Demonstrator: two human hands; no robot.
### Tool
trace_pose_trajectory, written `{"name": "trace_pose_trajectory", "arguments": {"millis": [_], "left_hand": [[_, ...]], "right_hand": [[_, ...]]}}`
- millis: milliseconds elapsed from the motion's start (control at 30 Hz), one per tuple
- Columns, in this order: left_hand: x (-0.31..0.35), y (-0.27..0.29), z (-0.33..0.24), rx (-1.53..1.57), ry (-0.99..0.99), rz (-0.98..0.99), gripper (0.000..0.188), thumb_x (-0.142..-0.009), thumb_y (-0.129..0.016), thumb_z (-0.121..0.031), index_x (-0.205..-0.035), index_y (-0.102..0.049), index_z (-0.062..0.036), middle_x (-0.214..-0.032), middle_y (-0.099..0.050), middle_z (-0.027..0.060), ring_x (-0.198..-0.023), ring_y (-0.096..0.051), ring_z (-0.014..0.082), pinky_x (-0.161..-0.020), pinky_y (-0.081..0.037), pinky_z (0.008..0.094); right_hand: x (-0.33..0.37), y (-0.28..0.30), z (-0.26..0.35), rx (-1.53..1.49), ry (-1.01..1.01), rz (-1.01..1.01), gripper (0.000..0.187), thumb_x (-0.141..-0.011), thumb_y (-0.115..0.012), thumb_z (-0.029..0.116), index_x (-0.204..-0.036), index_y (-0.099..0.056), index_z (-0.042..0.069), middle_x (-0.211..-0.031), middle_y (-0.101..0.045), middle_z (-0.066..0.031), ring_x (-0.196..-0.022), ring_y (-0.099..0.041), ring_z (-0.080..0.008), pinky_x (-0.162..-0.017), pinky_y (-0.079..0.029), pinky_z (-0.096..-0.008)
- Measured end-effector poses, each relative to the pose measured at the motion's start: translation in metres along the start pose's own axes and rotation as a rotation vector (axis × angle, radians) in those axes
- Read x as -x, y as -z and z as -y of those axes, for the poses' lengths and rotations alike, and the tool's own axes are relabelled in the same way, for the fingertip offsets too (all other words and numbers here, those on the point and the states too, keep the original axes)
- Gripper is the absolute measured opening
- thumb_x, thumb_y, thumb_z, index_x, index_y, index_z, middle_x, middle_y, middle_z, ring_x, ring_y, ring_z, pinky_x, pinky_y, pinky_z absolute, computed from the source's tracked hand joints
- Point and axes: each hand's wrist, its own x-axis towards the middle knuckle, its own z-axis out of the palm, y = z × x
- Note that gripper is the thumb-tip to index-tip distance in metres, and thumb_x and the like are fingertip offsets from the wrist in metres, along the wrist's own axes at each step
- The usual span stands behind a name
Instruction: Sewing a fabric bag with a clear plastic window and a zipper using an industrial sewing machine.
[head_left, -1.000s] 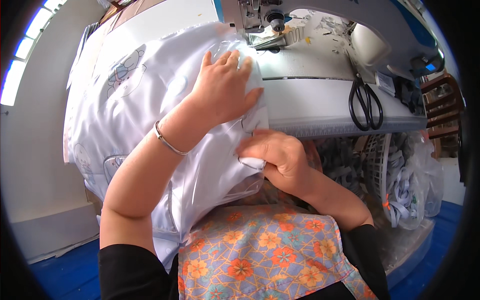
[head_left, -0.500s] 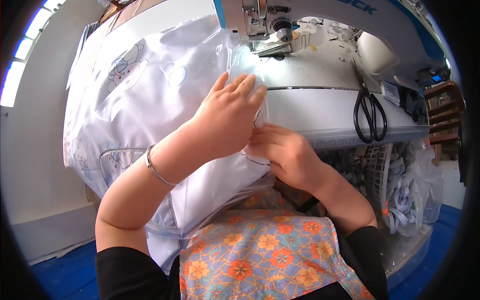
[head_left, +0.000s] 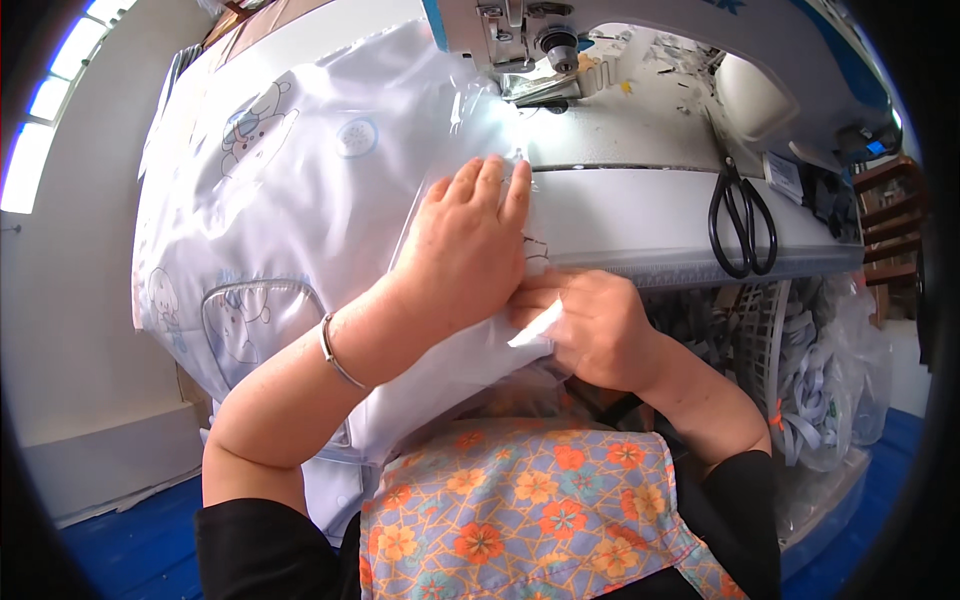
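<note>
**Your bare left hand (head_left: 465, 235) has come back from the machine**

A second ago its fingertips were close to the white-and-blue sewing machine head (head_left: 460, 25); now they lie nearer to you. Your bare right hand (head_left: 605, 330) has also shifted slightly outward and toward you.

Your left hand rests flat, palm down, fingers extended with small gaps, pressing rather than gripping. Your right hand looks closed on the cloth's edge, with a crisp white fold (head_left: 540, 325) standing out beside its thumb side; its fingertips are hidden behind your left hand.

The step looks like lining up the edge. To do it well, smooth the layers with light, even pressure, and let the right hand square the fold without tugging. Slick material like this probably creeps, so keep the layers matched and the fingertips out from beneath the head.

The glossy white cloth printed with pale cartoon animals (head_left: 330, 210) lies directly under your left palm and spreads well to its left across the table. Its right edge runs from the lit spot under the head, past your left fingertips, to your right hand, then sags toward your lap.
</note>
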Motion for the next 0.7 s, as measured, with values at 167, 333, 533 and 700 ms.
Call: {"name": "trace_pose_trajectory", "arguments": {"millis": [167, 333, 533, 700], "left_hand": [[-0.002, 0.001, 0.025, -0.033, -0.112, -0.055, 0.055, -0.081, -0.060, -0.013, -0.133, -0.056, 0.0035, -0.139, -0.054, 0.0229, -0.130, -0.050, 0.0334, -0.106, -0.040, 0.0507], [-0.008, 0.010, 0.021, 0.074, -0.127, -0.027, 0.053, -0.079, -0.060, -0.008, -0.132, -0.058, -0.0018, -0.136, -0.055, 0.0223, -0.128, -0.053, 0.0375, -0.106, -0.041, 0.0516], [-0.021, 0.009, 0.046, 0.048, -0.173, -0.086, 0.045, -0.085, -0.063, -0.022, -0.126, -0.063, -0.0030, -0.130, -0.058, 0.0196, -0.123, -0.055, 0.0326, -0.101, -0.043, 0.0470], [-0.013, 0.029, 0.085, 0.253, -0.244, -0.027, 0.036, -0.085, -0.064, -0.015, -0.119, -0.066, -0.0040, -0.125, -0.062, 0.0159, -0.123, -0.054, 0.0353, -0.105, -0.042, 0.0453]], "right_hand": [[-0.011, 0.003, -0.006, 0.036, -0.033, -0.052, 0.038, -0.063, -0.062, -0.007, -0.098, -0.071, 0.004, -0.099, -0.071, -0.0143, -0.097, -0.069, -0.0355, -0.084, -0.056, -0.0416], [-0.014, 0.004, -0.016, -0.036, -0.082, -0.075, 0.032, -0.070, -0.062, -0.008, -0.099, -0.072, 0.003, -0.101, -0.072, -0.0171, -0.099, -0.068, -0.0374, -0.088, -0.055, -0.0435], [-0.036, 0.009, -0.016, 0.007, -0.137, -0.056, 0.027, -0.075, -0.060, -0.007, -0.099, -0.071, 0.000, -0.102, -0.071, -0.0189, -0.099, -0.068, -0.0382, -0.089, -0.054, -0.0426], [-0.056, 0.008, -0.025, 0.000, -0.146, -0.069, 0.029, -0.075, -0.057, -0.010, -0.100, -0.070, -0.001, -0.103, -0.071, -0.0193, -0.097, -0.068, -0.0370, -0.090, -0.053, -0.0398]]}}
